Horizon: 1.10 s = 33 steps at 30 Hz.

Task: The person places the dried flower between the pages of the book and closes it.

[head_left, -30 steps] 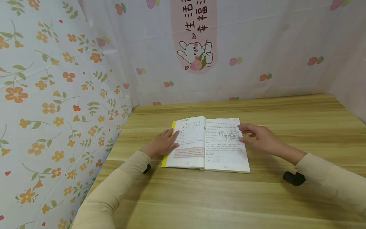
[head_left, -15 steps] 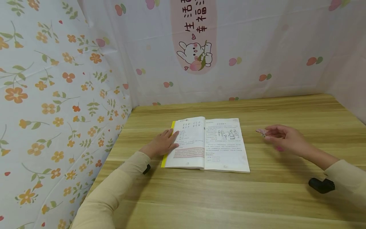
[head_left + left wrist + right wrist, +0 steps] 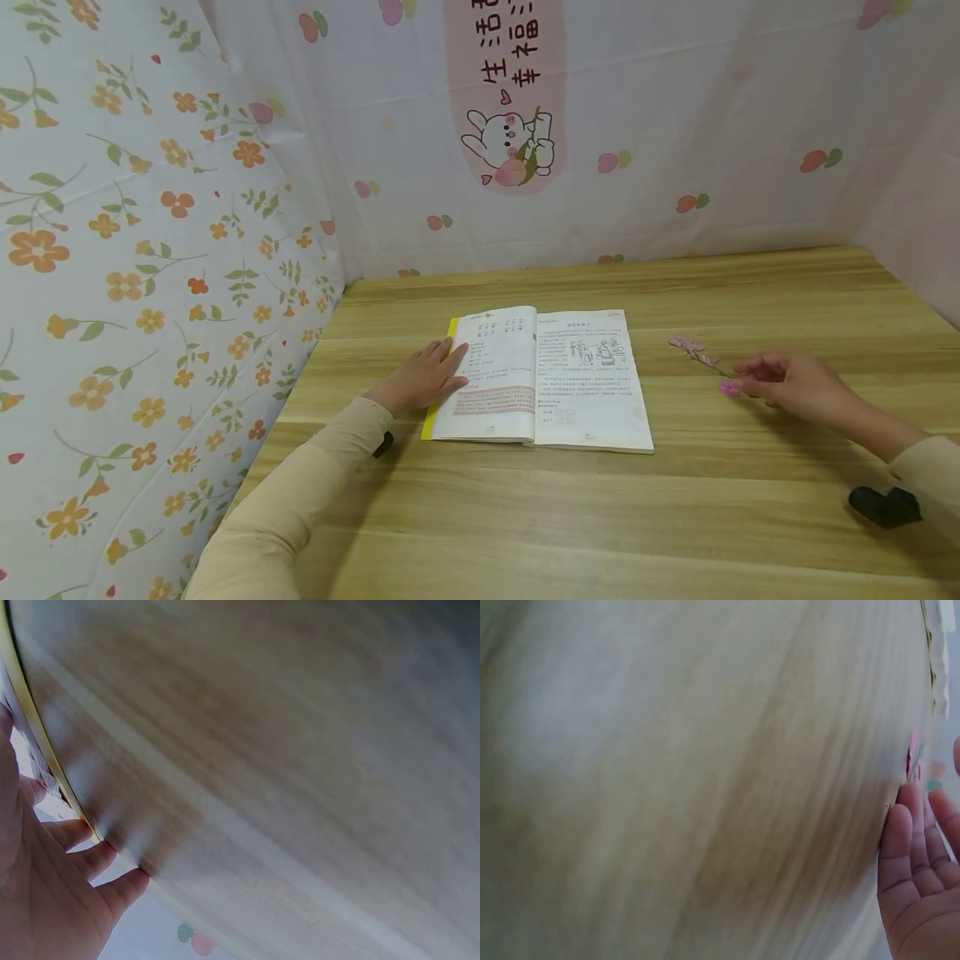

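An open book (image 3: 588, 383) with a yellow cover edge lies flat on the wooden table. My left hand (image 3: 420, 379) rests on its left page with fingers spread; in the left wrist view the fingertips (image 3: 133, 883) reach past the book's yellow edge (image 3: 45, 742). To the right of the book lies a sprig of pink artificial-looking flowers (image 3: 688, 344) with a thin stem. My right hand (image 3: 795, 387) is at the sprig's right end, fingertips beside a bright pink bloom (image 3: 730, 388). The right wrist view has the thumb apart from fairly straight fingers (image 3: 896, 840); contact with the stem is unclear.
A wooden tabletop (image 3: 570, 517) extends around the book. White floral cloth (image 3: 150, 275) hangs at the left, and a fruit-print cloth (image 3: 675, 108) covers the back. Black wrist devices (image 3: 885, 507) sit under the sleeves.
My right hand has moved from the right page's edge to the right, uncovering the pink flower sprig on the table. My left hand has stayed on the left page.
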### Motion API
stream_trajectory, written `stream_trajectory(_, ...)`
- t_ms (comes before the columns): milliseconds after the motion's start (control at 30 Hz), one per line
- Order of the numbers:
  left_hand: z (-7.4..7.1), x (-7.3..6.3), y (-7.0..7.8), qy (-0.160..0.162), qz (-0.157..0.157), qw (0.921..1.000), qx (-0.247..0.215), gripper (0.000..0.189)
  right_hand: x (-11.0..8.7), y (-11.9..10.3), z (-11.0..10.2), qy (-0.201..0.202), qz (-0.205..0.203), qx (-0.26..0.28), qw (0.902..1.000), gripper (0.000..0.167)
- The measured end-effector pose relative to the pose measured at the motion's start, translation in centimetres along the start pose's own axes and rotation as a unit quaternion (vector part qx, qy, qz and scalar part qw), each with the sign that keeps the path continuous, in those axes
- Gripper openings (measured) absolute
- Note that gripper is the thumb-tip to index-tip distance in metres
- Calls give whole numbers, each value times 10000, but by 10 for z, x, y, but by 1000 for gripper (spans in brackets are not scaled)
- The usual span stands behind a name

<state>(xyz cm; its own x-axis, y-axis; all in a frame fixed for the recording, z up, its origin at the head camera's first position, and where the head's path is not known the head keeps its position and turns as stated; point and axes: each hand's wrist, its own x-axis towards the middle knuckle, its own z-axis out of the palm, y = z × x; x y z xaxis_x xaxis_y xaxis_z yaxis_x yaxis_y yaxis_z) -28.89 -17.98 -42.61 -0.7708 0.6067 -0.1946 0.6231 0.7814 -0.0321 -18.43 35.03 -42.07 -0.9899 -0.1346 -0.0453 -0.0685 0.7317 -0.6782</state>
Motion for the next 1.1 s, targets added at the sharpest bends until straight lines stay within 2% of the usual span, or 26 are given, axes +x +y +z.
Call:
stream_trajectory(267,-1,-1,0,-30,5,10000,-3,67,0,1,2,-10,232,-392,9990,46)
stream_trajectory(433,0,-1,-1,-120,-54,9999,-16,68,0,2,6,75,313,-405,9987,49)
stream_trajectory(833,-1,-1,0,-65,-52,10000,-4,68,0,3,13,525,84,-678,9963,29)
stream_trajectory(1000,-2,-1,0,-72,-28,10000,-13,68,1,2,11,439,175,-648,9968,32)
stream_trajectory(1100,-1,-1,-1,-26,3,10000,-6,68,1,2,8,246,379,-484,9978,38)
